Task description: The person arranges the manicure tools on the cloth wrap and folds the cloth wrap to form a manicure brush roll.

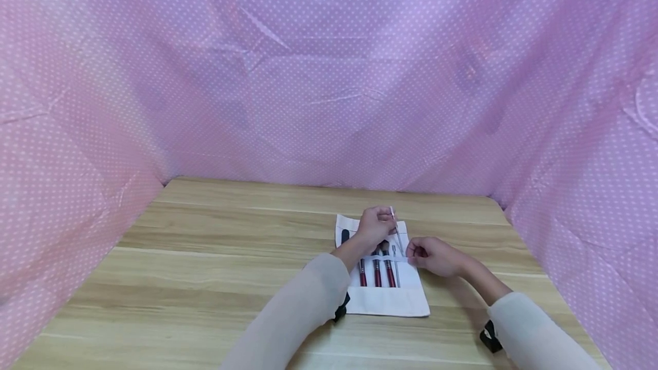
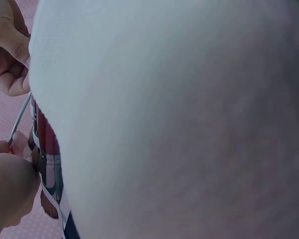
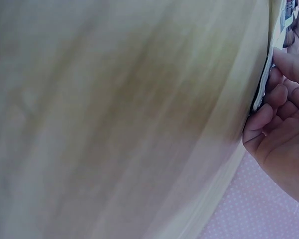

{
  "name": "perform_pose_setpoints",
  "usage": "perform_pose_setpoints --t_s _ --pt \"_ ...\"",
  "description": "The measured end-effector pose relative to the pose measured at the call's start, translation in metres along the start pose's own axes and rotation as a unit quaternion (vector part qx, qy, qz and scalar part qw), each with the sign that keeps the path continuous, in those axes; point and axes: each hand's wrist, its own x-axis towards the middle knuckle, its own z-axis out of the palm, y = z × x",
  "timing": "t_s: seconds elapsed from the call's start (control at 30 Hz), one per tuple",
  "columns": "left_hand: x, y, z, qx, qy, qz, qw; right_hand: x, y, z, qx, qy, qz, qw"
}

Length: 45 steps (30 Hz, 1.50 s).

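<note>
A white fabric brush roll (image 1: 388,302) lies unrolled on the wooden table. My left hand (image 1: 374,226) pinches a thin silver metal tool (image 1: 397,234) near its upper end, and the tool slants down toward the white elastic band (image 1: 367,257). At the roll's right edge, my right hand (image 1: 436,256) grips the fabric beside the band, thumb on top in the right wrist view (image 3: 281,117). Several red-handled makeup brushes (image 1: 377,276) sit under the band, with another slim metal tool (image 1: 397,272) to their right. A sleeve covers most of the left wrist view.
A black-ended item (image 1: 345,236) lies at the roll's left side, partly behind the left arm. Wooden tabletop (image 1: 205,278) surrounds the roll. Pink dotted cloth (image 1: 329,84) hangs behind the table and along both sides.
</note>
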Motion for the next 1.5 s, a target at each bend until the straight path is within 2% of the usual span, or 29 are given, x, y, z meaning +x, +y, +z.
perform_pose_setpoints --t_s 0.17,0.47,0.63,0.83,1.03,1.37,1.5 --pt "0.0 -0.005 0.001 0.019 -0.016 0.0 0.9997 0.001 0.001 0.0 0.003 -0.003 -0.002 1.0" --pt "-0.001 -0.006 0.0 0.043 -0.017 -0.003 0.9989 0.0 0.002 0.0 0.01 -0.006 -0.002 1.0" --pt "-0.001 -0.006 0.0 0.087 -0.022 -0.003 0.996 0.0 0.003 0.0 0.013 -0.006 -0.003 1.0" --pt "-0.001 -0.007 -0.001 0.156 -0.04 -0.009 0.987 0.0 0.004 -0.001 0.014 -0.008 -0.005 1.0" --pt "-0.002 -0.006 -0.002 0.188 -0.05 -0.018 0.9807 0.001 0.005 -0.001 0.011 -0.004 -0.011 1.0" --pt "-0.007 -0.006 -0.004 0.258 -0.054 0.0 0.9645 -0.001 0.004 -0.001 0.015 -0.002 -0.009 1.0" --pt "-0.011 -0.004 -0.003 0.292 -0.057 0.008 0.9547 -0.003 0.003 -0.002 0.017 -0.006 -0.006 1.0"
